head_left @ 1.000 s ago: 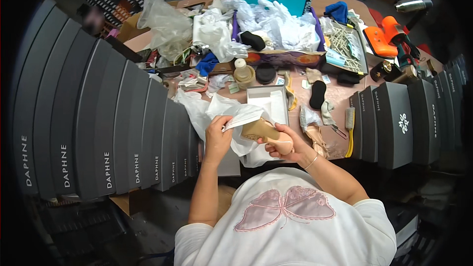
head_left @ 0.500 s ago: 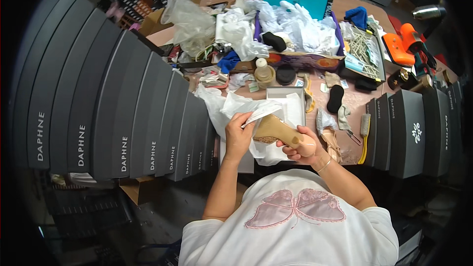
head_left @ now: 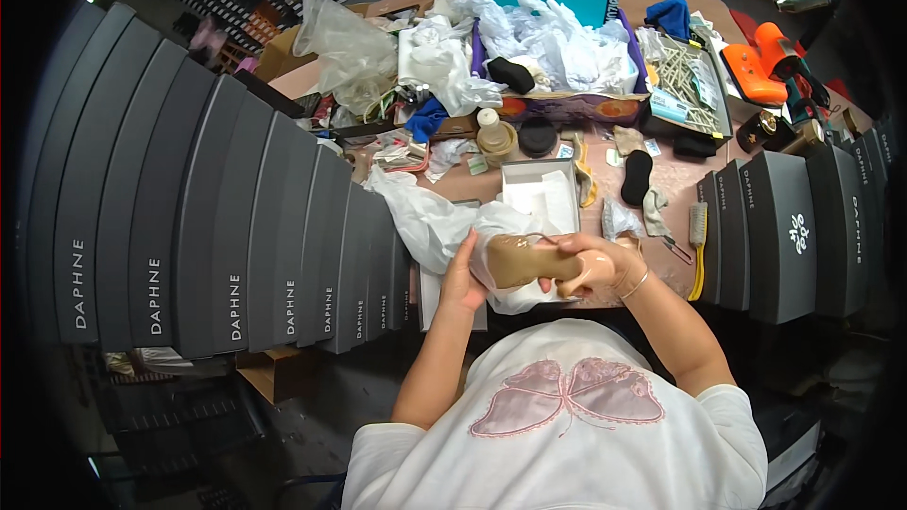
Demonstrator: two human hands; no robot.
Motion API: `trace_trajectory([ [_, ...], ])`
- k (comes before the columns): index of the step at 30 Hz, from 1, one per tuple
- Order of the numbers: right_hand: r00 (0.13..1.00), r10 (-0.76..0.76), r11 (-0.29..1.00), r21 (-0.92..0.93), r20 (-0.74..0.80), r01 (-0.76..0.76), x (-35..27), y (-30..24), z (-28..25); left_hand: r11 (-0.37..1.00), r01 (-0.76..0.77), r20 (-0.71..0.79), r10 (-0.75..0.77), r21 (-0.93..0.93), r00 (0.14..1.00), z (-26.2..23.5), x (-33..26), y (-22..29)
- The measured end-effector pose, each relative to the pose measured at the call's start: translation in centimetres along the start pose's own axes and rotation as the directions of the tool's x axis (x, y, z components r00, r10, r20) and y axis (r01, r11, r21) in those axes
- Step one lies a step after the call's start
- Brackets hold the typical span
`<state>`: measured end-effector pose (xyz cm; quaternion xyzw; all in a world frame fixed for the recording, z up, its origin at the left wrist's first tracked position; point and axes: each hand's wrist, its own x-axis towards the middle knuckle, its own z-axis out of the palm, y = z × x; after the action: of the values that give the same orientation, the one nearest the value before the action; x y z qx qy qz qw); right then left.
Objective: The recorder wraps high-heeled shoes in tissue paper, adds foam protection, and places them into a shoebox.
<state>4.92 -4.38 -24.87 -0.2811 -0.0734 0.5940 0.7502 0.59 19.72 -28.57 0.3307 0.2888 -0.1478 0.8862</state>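
Between my hands, in front of my chest, is a shoe (head_left: 518,263) with a tan sole turned up and a peach-coloured heel part. White tissue paper (head_left: 505,219) lies under and around its toe end. My left hand (head_left: 465,274) presses the paper against the toe from the left. My right hand (head_left: 616,261) grips the heel end, fingers wrapped round it. Just beyond the shoe stands an open grey-rimmed box (head_left: 540,170) with white paper inside. More crumpled white paper (head_left: 408,208) spreads left of it.
Dark grey shoe boxes stand in a long row at left (head_left: 222,227) and a shorter row at right (head_left: 779,246). A yellow brush (head_left: 698,246) and a black oval pad (head_left: 638,178) lie right. Behind are a bottle (head_left: 493,137), a purple box (head_left: 635,57) of white gloves and an orange tool (head_left: 756,74).
The shoe has turned so its sole faces up more. My left hand has shifted from pinching the paper's edge to holding paper against the toe.
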Motion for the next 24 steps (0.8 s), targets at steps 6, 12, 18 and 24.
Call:
trace_trajectory([
  [6, 0.985, -0.13, 0.822, 0.568, 0.112, 0.044, 0.5, 2.7, -2.5, 0.999, -0.032, -0.066, 0.034, 0.02, 0.997, -1.0, -2.0, -0.5],
  [12, 0.983, -0.156, 0.77, 0.635, 0.093, 0.063, 1.1, 4.0, -2.7, 0.999, -0.017, -0.057, 0.019, 0.044, 0.998, -2.0, -2.3, -0.9],
  [18, 0.982, -0.106, 0.864, 0.503, 0.158, 0.012, 0.8, 2.8, -2.7, 0.987, -0.094, -0.077, 0.105, 0.132, 0.992, -1.6, -2.8, -0.9],
  [24, 0.993, 0.082, 0.468, -0.877, -0.08, -0.109, 1.9, -2.5, 3.2, 0.997, 0.062, 0.052, -0.06, -0.039, 0.997, 0.0, -2.1, -1.5],
])
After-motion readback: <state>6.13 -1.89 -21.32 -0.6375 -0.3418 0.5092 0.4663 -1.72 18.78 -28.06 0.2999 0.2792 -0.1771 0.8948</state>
